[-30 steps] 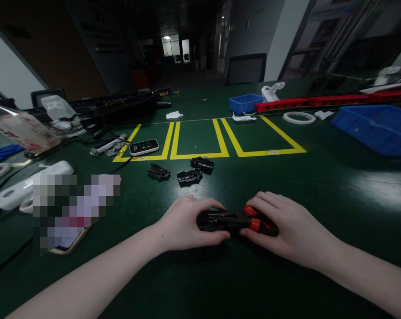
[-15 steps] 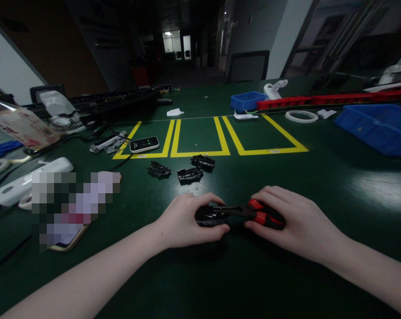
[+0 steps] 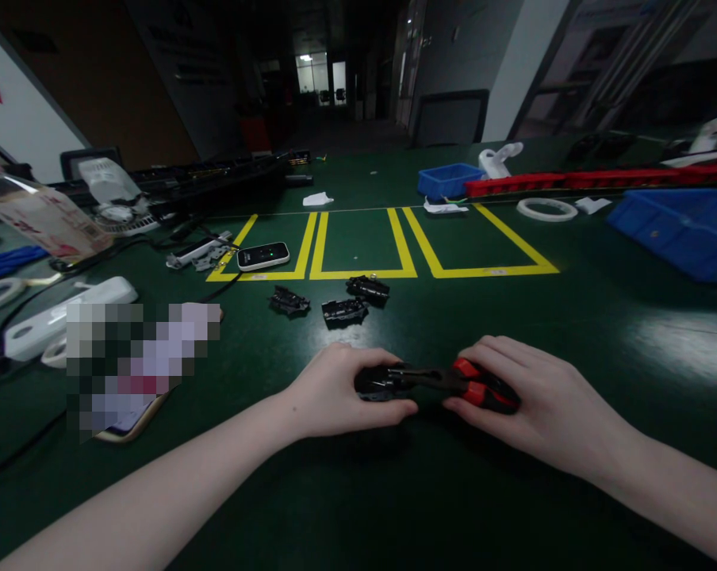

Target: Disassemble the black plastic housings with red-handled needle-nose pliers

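Observation:
My left hand (image 3: 346,392) is closed around a glossy black plastic part (image 3: 377,382), thumb below and fingers above it. In my right hand (image 3: 522,385) is a pair of pliers (image 3: 476,385) with red and black handles. Their dark jaws point left and meet the right end of the black part; exactly what they grip there is too dark to tell. Beyond my hands, three similar black parts lie on the table: one (image 3: 289,300) to the left, one (image 3: 343,311) in the middle and one (image 3: 368,289) farther back.
Yellow tape outlines (image 3: 364,274) mark the green table (image 3: 394,492). A phone (image 3: 156,373), a white power strip (image 3: 73,317) and a small device with green lights (image 3: 264,256) lie left. Blue bins (image 3: 680,234), a tape roll (image 3: 547,209) and a red strip (image 3: 573,181) stand right.
The whole view has shifted slightly, so everything sits a little farther right. Both hands keep their grips on the black part and the pliers, with little other visible movement.

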`<state>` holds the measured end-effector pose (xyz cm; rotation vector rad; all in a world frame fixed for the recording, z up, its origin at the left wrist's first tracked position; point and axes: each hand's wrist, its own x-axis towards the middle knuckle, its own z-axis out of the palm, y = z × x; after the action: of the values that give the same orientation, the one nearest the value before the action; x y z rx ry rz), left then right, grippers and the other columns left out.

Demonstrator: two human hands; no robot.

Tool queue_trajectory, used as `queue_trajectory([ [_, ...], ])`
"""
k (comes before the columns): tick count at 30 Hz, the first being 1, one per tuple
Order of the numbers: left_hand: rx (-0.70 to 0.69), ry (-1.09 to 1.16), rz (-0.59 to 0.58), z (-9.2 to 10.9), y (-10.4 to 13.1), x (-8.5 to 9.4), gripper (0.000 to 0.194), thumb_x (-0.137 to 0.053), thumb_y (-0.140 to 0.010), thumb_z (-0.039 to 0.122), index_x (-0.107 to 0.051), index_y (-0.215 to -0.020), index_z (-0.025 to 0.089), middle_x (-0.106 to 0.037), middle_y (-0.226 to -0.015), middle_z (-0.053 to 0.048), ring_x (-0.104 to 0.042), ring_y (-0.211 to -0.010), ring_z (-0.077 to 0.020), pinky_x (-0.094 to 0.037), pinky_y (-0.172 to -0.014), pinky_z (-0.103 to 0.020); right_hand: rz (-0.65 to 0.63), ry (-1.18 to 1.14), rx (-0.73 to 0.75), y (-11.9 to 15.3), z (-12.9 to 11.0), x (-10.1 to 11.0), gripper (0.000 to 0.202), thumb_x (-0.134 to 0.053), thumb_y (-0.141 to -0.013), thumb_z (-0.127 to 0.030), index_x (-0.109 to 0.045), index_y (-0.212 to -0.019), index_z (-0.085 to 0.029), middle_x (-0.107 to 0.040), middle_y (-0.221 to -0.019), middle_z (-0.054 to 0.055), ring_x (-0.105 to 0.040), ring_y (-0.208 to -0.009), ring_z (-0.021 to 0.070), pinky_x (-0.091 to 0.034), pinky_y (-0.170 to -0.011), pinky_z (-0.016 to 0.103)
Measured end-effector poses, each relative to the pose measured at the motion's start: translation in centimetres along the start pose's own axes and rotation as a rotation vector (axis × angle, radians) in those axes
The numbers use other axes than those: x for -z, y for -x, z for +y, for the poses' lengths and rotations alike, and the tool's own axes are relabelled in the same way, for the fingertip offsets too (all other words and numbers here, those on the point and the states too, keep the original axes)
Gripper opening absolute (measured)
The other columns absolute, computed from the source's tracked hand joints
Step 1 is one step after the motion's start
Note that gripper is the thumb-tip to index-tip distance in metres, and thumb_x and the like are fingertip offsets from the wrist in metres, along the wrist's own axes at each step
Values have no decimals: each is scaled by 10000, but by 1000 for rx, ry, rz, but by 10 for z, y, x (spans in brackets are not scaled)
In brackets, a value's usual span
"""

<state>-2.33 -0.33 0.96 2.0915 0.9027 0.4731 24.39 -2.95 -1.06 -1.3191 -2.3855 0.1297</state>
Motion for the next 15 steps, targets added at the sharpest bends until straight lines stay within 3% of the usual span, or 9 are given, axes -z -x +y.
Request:
queue_trajectory([
  [7,-47,-9,66,-9,-1,-5,456,-671,-853,295,-606,-1291,185,-735,-1071,-49,-661,-850,-180,-504,-715,-287,-15,13,-83,-6,-1,8,380,-574,-840,-592,-643,-913,-225,-673,-870,84,-634,-720,224,-511,-567,356],
  [15,-58,-64,45,-8,-1,-6,494,-641,-892,340,-560,-1348,165,-726,-1105,-66,-671,-902,-200,-513,-752,-309,-49,-39,-130,-5,3,2,396,-554,-847,-618,-637,-924,-239,-666,-867,72,-627,-711,215,-507,-560,349],
])
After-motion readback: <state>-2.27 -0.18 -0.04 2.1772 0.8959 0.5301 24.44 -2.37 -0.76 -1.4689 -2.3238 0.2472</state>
